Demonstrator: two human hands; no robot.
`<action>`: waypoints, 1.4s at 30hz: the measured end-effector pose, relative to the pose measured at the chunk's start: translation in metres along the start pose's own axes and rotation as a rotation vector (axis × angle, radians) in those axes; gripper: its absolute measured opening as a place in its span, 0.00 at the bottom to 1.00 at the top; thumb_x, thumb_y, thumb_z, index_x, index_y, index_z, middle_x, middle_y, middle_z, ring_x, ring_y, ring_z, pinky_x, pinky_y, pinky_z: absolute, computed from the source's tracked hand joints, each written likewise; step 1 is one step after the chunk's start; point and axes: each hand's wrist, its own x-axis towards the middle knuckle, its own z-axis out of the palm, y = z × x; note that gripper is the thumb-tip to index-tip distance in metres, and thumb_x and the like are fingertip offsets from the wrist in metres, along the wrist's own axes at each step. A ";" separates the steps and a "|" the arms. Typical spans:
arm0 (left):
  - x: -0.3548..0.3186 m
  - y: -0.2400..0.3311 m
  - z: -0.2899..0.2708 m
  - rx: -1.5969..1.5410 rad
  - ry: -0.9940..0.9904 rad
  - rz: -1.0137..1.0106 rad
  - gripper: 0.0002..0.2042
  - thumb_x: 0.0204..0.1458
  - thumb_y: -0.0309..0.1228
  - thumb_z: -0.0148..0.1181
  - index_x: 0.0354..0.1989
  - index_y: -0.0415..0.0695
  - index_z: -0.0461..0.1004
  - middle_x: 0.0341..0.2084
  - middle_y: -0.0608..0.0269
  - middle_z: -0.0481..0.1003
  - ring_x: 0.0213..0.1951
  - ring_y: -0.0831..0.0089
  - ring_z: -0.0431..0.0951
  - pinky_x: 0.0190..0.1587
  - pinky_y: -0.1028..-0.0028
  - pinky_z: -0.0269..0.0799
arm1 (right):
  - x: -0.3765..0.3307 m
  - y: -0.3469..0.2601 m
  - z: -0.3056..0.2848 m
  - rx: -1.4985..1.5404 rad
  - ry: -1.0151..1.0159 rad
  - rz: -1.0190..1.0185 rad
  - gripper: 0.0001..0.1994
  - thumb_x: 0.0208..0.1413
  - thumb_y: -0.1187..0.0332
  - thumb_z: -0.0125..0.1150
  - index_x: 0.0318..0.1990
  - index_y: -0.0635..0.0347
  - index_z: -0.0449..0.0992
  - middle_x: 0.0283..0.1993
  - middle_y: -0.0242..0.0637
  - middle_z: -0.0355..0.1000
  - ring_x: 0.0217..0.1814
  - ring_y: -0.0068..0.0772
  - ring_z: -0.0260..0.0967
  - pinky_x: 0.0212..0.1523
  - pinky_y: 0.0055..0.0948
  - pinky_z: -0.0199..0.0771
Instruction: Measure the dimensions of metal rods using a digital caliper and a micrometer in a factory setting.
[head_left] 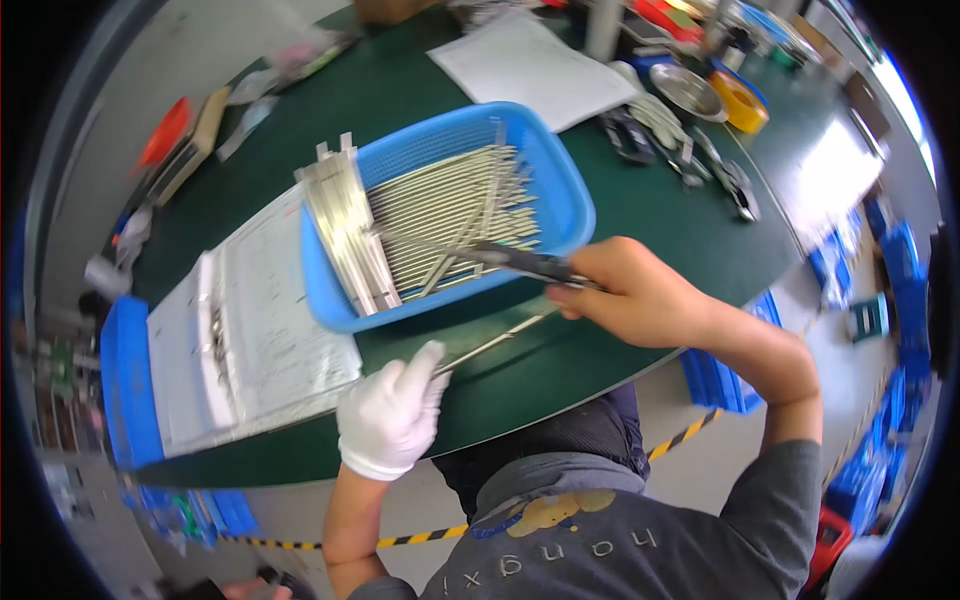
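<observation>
My left hand [390, 415], in a white glove, is closed on one end of a thin metal rod [490, 345] near the table's front edge. The rod slants up to the right, its far end close below my right hand [645, 295]. That bare hand grips a long dark tool [530, 263] with a narrow grey front; blur hides its exact kind. The tool points left over a light blue basket [578, 205]. Inside the basket lie many thin metal rods [430, 200], a few of them crosswise. Flat shiny metal strips [345, 225] are stacked along its left side.
An open binder with papers [270, 310] lies left of the basket, beside a blue bin [130, 385]. A white sheet [530, 65] lies behind. Far right are pliers [738, 190], a metal bowl [688, 92], a glove [655, 120] and a yellow tape roll [740, 103].
</observation>
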 end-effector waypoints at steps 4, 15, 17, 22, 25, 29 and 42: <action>0.009 0.002 -0.007 -0.033 -0.054 0.039 0.11 0.40 0.32 0.58 0.34 0.47 0.70 0.13 0.67 0.60 0.12 0.70 0.65 0.13 0.71 0.59 | -0.007 0.005 -0.004 -0.001 -0.051 0.034 0.10 0.48 0.68 0.53 0.21 0.66 0.70 0.15 0.33 0.63 0.17 0.20 0.56 0.20 0.23 0.57; 0.003 0.009 0.016 -0.123 -0.021 0.023 0.10 0.40 0.33 0.57 0.32 0.46 0.71 0.13 0.69 0.63 0.15 0.72 0.68 0.14 0.72 0.62 | -0.014 0.005 0.001 0.003 -0.102 0.067 0.06 0.40 0.76 0.59 0.19 0.67 0.69 0.15 0.27 0.58 0.20 0.13 0.50 0.19 0.18 0.50; 0.005 0.011 0.023 -0.153 0.023 -0.014 0.11 0.38 0.31 0.58 0.32 0.44 0.70 0.16 0.66 0.65 0.18 0.69 0.69 0.17 0.72 0.63 | -0.012 0.000 0.003 0.014 -0.076 0.071 0.03 0.38 0.77 0.58 0.20 0.67 0.70 0.16 0.26 0.62 0.19 0.13 0.55 0.20 0.15 0.53; -0.005 0.038 0.027 -0.454 0.318 -0.163 0.10 0.37 0.23 0.57 0.31 0.40 0.70 0.22 0.58 0.67 0.20 0.64 0.69 0.21 0.72 0.65 | -0.007 0.007 0.004 -0.013 -0.037 0.068 0.04 0.39 0.77 0.58 0.20 0.67 0.69 0.15 0.26 0.59 0.19 0.13 0.52 0.19 0.17 0.51; -0.026 0.072 0.056 -1.524 0.004 -0.690 0.14 0.48 0.32 0.54 0.42 0.39 0.67 0.23 0.66 0.65 0.18 0.82 0.64 0.20 0.81 0.61 | -0.008 0.004 0.010 -0.002 -0.062 0.073 0.05 0.40 0.77 0.58 0.20 0.68 0.68 0.14 0.26 0.56 0.19 0.14 0.49 0.18 0.19 0.49; 0.001 0.072 0.060 -2.213 0.138 -0.911 0.18 0.54 0.41 0.44 0.43 0.39 0.66 0.22 0.68 0.65 0.16 0.84 0.60 0.17 0.85 0.56 | -0.015 0.002 0.012 0.042 -0.084 0.130 0.06 0.41 0.76 0.58 0.21 0.68 0.68 0.15 0.28 0.56 0.20 0.15 0.49 0.19 0.21 0.50; 0.011 0.063 0.058 -2.008 0.401 -1.029 0.19 0.55 0.42 0.40 0.32 0.35 0.66 0.17 0.58 0.68 0.18 0.75 0.69 0.23 0.80 0.66 | -0.007 -0.002 0.007 0.027 -0.041 0.022 0.14 0.40 0.63 0.64 0.29 0.66 0.71 0.18 0.33 0.60 0.20 0.17 0.53 0.20 0.22 0.55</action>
